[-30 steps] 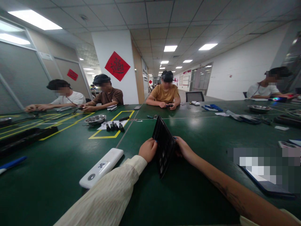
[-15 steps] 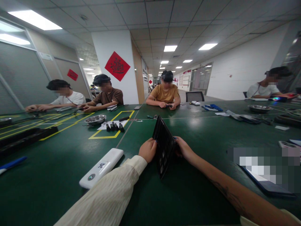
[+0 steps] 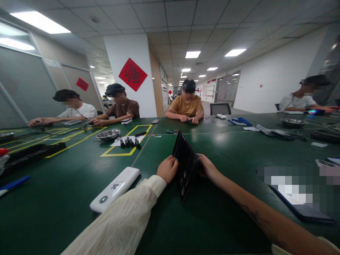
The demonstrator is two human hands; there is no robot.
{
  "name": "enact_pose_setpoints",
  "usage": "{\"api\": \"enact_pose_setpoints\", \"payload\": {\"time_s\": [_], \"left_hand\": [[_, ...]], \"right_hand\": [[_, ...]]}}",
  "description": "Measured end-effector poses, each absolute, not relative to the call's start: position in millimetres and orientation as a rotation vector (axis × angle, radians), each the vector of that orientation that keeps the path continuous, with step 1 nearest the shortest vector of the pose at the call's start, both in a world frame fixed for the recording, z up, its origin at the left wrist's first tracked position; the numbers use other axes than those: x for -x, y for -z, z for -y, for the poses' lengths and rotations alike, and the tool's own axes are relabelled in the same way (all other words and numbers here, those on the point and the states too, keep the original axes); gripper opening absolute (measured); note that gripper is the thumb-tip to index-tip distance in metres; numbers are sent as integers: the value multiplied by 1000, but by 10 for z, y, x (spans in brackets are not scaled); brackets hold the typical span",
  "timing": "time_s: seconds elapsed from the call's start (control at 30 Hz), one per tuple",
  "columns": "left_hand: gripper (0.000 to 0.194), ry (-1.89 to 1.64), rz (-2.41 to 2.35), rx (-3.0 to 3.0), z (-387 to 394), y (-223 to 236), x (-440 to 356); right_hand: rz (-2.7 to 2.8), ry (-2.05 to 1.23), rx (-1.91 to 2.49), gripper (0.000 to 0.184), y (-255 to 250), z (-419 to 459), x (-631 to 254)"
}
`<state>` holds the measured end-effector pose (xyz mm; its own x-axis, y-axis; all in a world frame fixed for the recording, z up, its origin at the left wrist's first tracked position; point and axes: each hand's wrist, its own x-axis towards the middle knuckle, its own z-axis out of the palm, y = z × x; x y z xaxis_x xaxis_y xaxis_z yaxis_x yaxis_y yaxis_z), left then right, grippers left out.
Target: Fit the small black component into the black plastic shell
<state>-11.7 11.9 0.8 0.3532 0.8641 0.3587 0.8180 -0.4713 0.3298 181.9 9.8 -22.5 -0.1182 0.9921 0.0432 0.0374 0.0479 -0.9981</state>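
A flat black panel (image 3: 186, 164) stands tilted on edge on the green table (image 3: 66, 198), straight ahead of me. My left hand (image 3: 167, 169), in a cream sleeve, is closed against its left edge. My right hand (image 3: 209, 167) grips its right edge from behind, with the fingertips wrapped over the rim. Both hands hold the panel up off the table surface at its upper end.
A white power bank (image 3: 114, 189) lies left of my forearm. Further off are small black parts (image 3: 129, 143) inside a yellow outline, a metal bowl (image 3: 108, 135), a black tray (image 3: 32, 154) and a blue pen (image 3: 13, 185). Several people sit around the table's far sides.
My hands and the panel have stayed put. A red and white object has come into view at the far left edge.
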Motion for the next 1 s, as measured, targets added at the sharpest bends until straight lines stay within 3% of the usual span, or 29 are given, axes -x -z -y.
{"api": "enact_pose_setpoints", "payload": {"time_s": [0.2, 0.4, 1.0], "left_hand": [[36, -715, -1594, -2509, -86, -46, 99], [46, -776, -1543, -2519, -110, -12, 111], [42, -795, -1532, -2563, -115, -14, 111]], "right_hand": [[1343, -1244, 1116, 32, 221, -90, -1820], [1340, -1246, 1113, 32, 251, -106, -1824], [1346, -1233, 1129, 32, 231, -94, -1820]]}}
